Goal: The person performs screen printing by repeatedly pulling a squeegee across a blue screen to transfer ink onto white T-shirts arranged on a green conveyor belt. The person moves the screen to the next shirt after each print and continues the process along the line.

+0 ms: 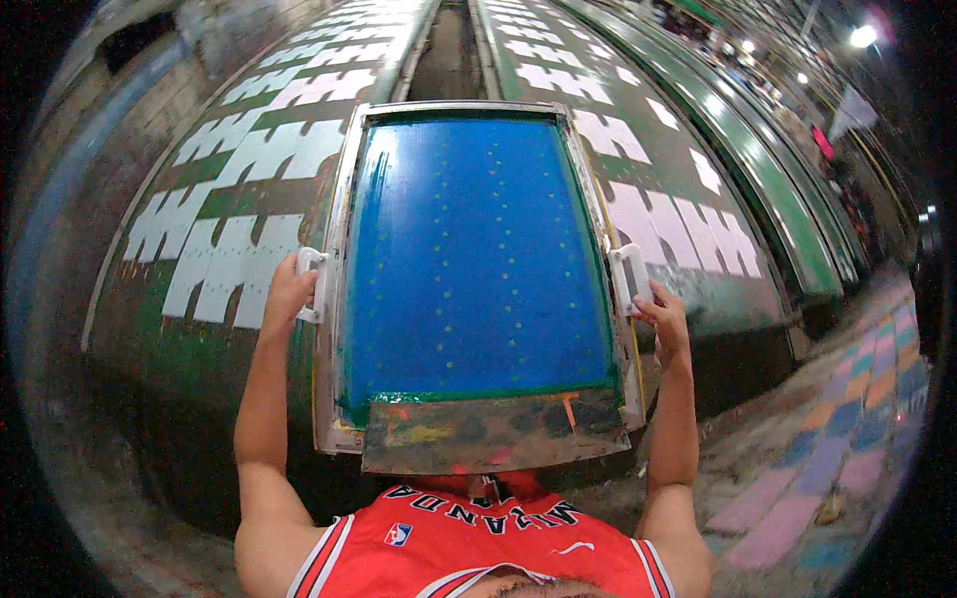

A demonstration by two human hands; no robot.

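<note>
A screen printing frame point(478, 249) with a blue mesh and rows of small pale dots spans the middle of the view, between my two arms. My left hand point(290, 291) is closed around the white handle point(313, 286) on its left side. On the opposite side, my right hand point(659, 311) grips the matching white handle point(630, 279). Across the near end of the frame lies a paint-stained squeegee-like board point(488, 431), with green ink point(488, 397) along its far edge. What lies beneath the frame is hidden.
Long green printing tables point(164, 294) stretch away on the left and right point(723, 294), holding rows of white cut fabric pieces point(234, 264). A dark gap point(449, 60) separates them. Farther right stands another long table point(788, 189), above a floor with coloured patches point(847, 429).
</note>
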